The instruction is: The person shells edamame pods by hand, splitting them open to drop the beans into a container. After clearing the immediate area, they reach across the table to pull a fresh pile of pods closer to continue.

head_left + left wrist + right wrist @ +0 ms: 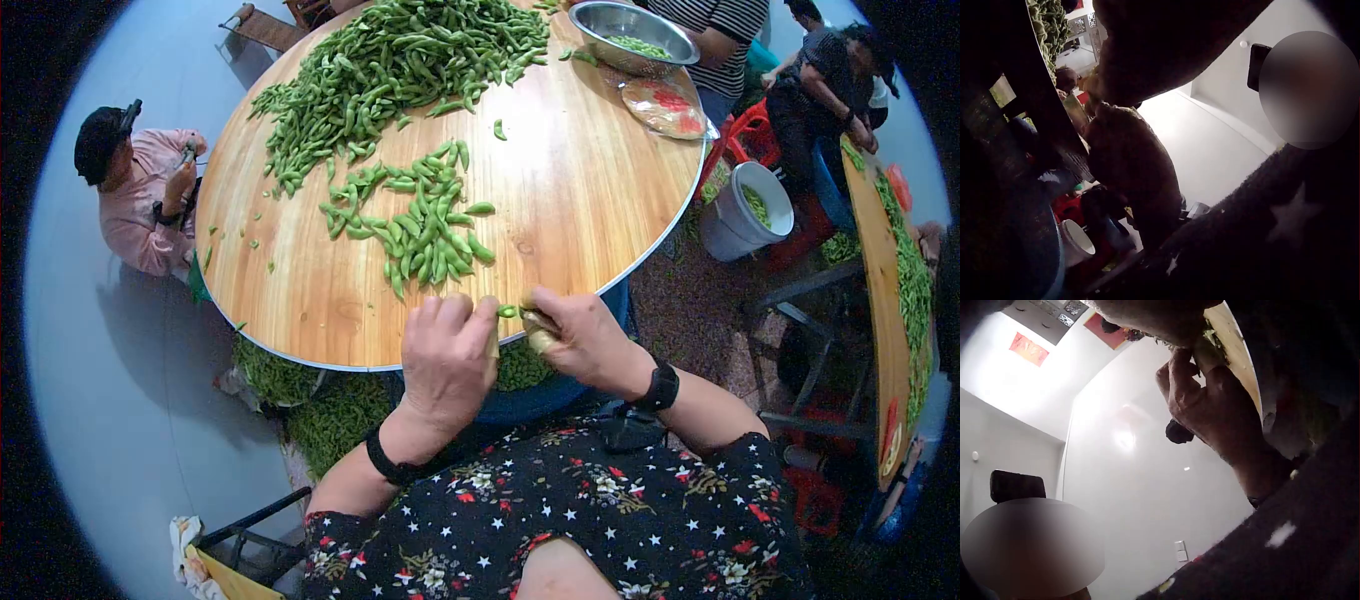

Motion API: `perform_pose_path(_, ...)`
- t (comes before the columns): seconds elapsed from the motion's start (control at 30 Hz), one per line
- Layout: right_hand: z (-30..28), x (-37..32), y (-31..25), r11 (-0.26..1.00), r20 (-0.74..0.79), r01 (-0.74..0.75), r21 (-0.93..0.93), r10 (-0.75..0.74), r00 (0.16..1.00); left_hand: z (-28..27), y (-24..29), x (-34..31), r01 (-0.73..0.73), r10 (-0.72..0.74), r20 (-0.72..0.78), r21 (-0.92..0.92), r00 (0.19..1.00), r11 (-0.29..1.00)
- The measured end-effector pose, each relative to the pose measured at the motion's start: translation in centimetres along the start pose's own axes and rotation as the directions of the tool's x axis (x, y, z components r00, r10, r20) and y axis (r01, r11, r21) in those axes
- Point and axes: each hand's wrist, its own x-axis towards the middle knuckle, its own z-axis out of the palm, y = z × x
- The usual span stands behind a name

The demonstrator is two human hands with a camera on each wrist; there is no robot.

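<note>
A green soybean pod (pixel 507 311) bridges the small gap between both hands, over the near edge of the round wooden table (pixel 590 230). Thumb and fingers of my left hand (pixel 447 358) pinch its left end. At the other end, the curled fingers of my right hand (pixel 592 340) grip the pod's tip, mostly hidden by them. Pale yellowish coverings show on the right fingertips. Just beyond the hands lies a loose group of pods (pixel 425 235). The left hand also shows in the right wrist view (pixel 1210 403), dark and with bent fingers.
A large heap of pods (pixel 400 65) covers the table's far side. A metal bowl (pixel 600 20) with shelled beans stands far right, beside a wrapped round packet (pixel 665 108). Below the edge sits a blue tub (pixel 540 400). A white bucket (pixel 735 220) stands right; people sit around.
</note>
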Motion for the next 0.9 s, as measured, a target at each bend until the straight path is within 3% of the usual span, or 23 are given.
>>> perform_pose_path(0.17,-1.2,0.3,-0.8,0.991,0.026,-0.067,0.119,0.065,0.998,0.6,-0.8,0.3,0.045,-0.058,-0.071,-0.174,0.996,0.984)
perform_pose_path(0.27,-0.2,0.8,-0.6,0.978,-0.01,-0.085,0.189,0.089,0.996,0.3,0.0,0.4,-0.04,0.035,-0.047,-0.108,0.998,0.993)
perform_pose_path(0.33,0.1,1.0,-0.2,0.972,-0.035,-0.066,0.227,0.076,0.997,-0.3,0.6,0.5,-0.023,0.022,-0.009,-0.11,1.0,0.994)
perform_pose_path(0.43,-0.4,1.1,0.0,0.938,0.104,-0.175,0.298,0.15,0.983,-0.2,0.6,0.2,0.005,-0.001,0.033,-0.118,0.999,0.993)
perform_pose_path(0.5,-0.9,1.0,-0.6,0.96,0.098,-0.1,0.262,0.076,0.992,-0.2,0.5,-0.1,0.016,-0.011,0.038,-0.129,0.999,0.992)
perform_pose_path(0.6,-1.1,0.6,-0.1,0.987,0.06,-0.015,0.16,0.006,0.998,-0.2,0.2,-0.7,0.084,-0.056,0.166,-0.169,0.985,0.982)
perform_pose_path(0.67,-1.6,0.3,-0.4,0.991,0.132,-0.05,0.128,0.032,0.991,0.4,-0.6,-1.2,0.316,-0.244,0.206,-0.498,0.948,0.807)
perform_pose_path(0.7,-1.8,0.2,-0.6,0.992,0.2,-0.086,0.095,0.066,0.978,0.4,-0.9,-1.3,0.319,-0.247,0.207,-0.498,0.947,0.806)
perform_pose_path(0.77,-2.0,0.0,-1.4,0.993,0.243,-0.074,0.095,0.049,0.969,0.4,-1.4,-1.3,0.552,-0.354,0.435,-0.744,0.828,0.377)
perform_pose_path(0.8,-2.0,0.0,-1.6,0.994,0.283,-0.058,0.095,0.029,0.959,0.8,-1.5,-1.4,0.551,-0.361,0.458,-0.805,0.812,0.221)
perform_pose_path(0.9,-2.0,0.3,-1.8,0.993,0.318,-0.013,0.116,-0.025,0.948,0.0,-1.2,-1.0,0.586,-0.376,0.502,-0.796,0.779,0.152)
